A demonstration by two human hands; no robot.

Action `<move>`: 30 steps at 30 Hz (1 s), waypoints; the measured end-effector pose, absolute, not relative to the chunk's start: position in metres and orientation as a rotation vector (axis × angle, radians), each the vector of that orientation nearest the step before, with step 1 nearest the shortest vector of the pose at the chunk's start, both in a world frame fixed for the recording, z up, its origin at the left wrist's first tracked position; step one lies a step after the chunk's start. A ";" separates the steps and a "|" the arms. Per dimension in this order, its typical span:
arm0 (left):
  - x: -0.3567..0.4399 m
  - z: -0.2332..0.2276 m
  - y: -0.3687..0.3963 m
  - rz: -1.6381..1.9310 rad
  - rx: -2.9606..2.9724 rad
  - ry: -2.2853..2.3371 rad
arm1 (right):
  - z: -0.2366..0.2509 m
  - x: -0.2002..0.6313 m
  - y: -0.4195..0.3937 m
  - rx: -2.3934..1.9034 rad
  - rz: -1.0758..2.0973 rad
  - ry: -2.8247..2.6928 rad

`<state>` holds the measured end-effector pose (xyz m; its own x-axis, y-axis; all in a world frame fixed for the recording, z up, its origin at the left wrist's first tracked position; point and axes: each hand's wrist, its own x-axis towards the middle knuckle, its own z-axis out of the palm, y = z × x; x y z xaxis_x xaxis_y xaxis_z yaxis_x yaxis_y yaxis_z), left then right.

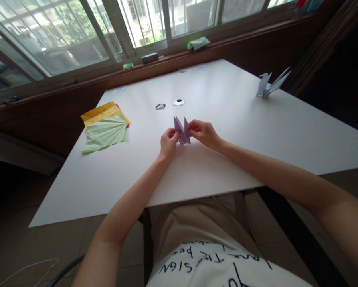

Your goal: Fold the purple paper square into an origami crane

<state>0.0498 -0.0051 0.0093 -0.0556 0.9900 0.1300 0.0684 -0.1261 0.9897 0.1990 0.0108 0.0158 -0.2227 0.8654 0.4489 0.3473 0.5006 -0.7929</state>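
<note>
A small purple origami piece [183, 135] with pointed tips sits between my hands, just above or touching the white table [214, 175]; which of the two I cannot tell. My left hand [169, 142] pinches its left side between thumb and fingers. On the opposite side my right hand [205, 133] grips the paper near a raised point. Fingers hide parts of the folds. Beyond the purple paper lie two flat round stickers or discs, one silvery [160, 107] and one white with a dark spot [178, 102].
Pleated light green paper [105, 133] lies at the left over yellow sheets [99, 113], with a red edge showing. A pale folded paper crane [270, 84] stands near the right edge. Along the window sill are a small box [149, 58] and a green-and-white packet [198, 43].
</note>
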 end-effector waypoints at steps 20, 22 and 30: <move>0.050 0.007 -0.005 1.304 1.355 1.244 | 0.015 0.198 0.009 -1.075 0.693 -1.884; 0.049 0.008 -0.005 1.306 1.354 1.245 | 0.015 0.198 0.009 -1.075 0.693 -1.888; 0.050 0.009 -0.006 1.301 1.352 1.249 | 0.016 0.198 0.009 -1.089 0.712 -1.891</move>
